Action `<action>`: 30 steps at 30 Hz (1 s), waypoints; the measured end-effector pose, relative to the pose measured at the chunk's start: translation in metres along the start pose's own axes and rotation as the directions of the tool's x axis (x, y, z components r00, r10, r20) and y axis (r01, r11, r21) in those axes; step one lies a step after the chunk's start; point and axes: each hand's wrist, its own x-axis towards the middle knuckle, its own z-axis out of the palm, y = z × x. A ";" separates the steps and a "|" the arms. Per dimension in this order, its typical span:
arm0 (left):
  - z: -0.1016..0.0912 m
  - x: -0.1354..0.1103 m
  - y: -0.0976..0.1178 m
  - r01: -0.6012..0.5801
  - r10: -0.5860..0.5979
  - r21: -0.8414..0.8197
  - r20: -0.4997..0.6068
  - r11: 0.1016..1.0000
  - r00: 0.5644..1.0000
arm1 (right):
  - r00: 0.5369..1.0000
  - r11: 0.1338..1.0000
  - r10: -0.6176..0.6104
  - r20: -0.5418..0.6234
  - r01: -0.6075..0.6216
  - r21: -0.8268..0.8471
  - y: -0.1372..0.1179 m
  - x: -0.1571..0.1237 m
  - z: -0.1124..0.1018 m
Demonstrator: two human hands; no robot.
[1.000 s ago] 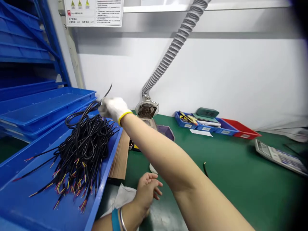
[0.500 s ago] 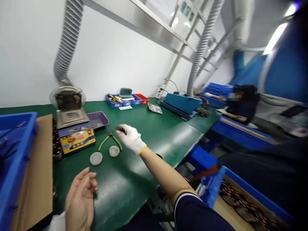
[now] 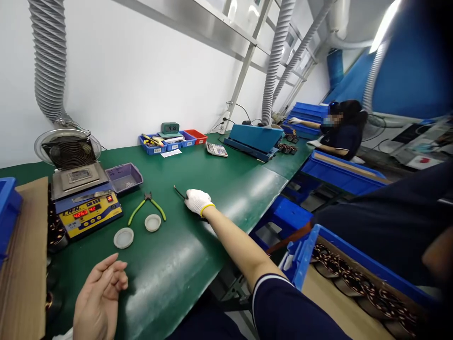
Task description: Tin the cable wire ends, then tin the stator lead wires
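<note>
My right hand (image 3: 198, 202), in a white glove with a yellow cuff, is closed on a thin black wire-like piece (image 3: 180, 192) with a pale tip, over the green bench. Its exact kind is too small to tell. My left hand (image 3: 102, 293), bare, is held palm up at the near edge, fingers loosely bent and apart with nothing in them. Between the hands lie green-handled cutting pliers (image 3: 146, 204), spread apart. Close to them are two small round pale dishes, the nearer-left dish (image 3: 123, 238) and the dish by the handles (image 3: 153, 223).
At left stands a yellow-blue heating unit (image 3: 90, 215) with a fan, beside a purple tray (image 3: 124, 178) and cardboard (image 3: 26, 264). Small blue bins (image 3: 154, 150), a clock (image 3: 170, 128) and a calculator (image 3: 216, 149) sit behind. A blue crate (image 3: 302, 264) of copper-wound parts is lower right; a co-worker (image 3: 339, 132) sits beyond.
The view has turned right, so the bench things appear farther left. My right hand has come down a little nearer the bench, and the thin black piece in it now shows clearly.
</note>
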 end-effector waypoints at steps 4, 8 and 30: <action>0.003 -0.002 -0.005 -0.009 0.012 0.079 -0.038 0.997 0.999 | 0.991 0.989 -0.112 -0.076 0.119 0.086 0.002 -0.054 0.000; 0.010 -0.008 -0.004 0.001 -0.003 0.111 0.017 0.994 1.000 | 0.858 0.808 -0.473 -0.198 0.513 0.291 -0.010 -0.124 0.023; 0.012 -0.004 -0.004 -0.102 0.116 0.159 -0.084 0.982 0.990 | 0.589 0.547 -0.800 -0.118 0.796 0.260 -0.060 -0.178 0.061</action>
